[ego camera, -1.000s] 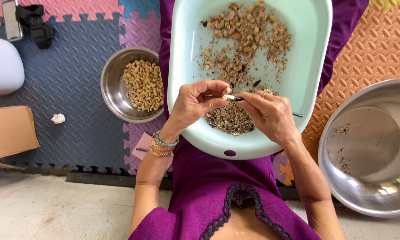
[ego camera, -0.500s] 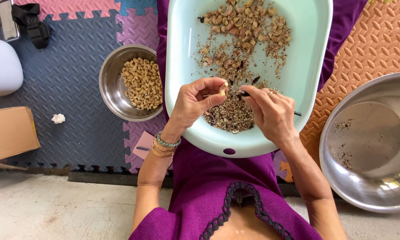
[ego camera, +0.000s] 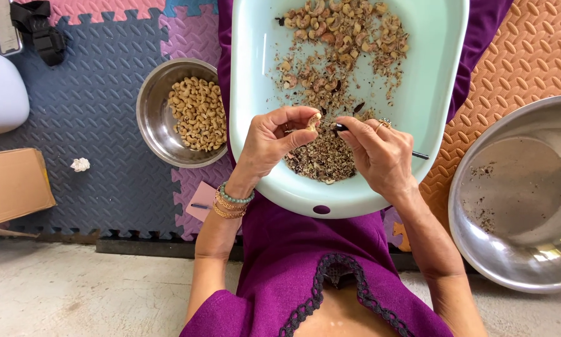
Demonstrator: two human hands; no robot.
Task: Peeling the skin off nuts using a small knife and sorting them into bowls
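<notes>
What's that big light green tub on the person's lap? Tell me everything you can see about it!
The pale green tub looks like smooth plastic, with rounded corners, a raised rim and a small dark oval hole near its front edge. It rests on the person's purple-clothed lap, its far end cut off by the picture's edge. Inside lie unpeeled nuts at the far end and a heap of dark peelings at the near end. The left hand and right hand hover just over the peelings.
</notes>
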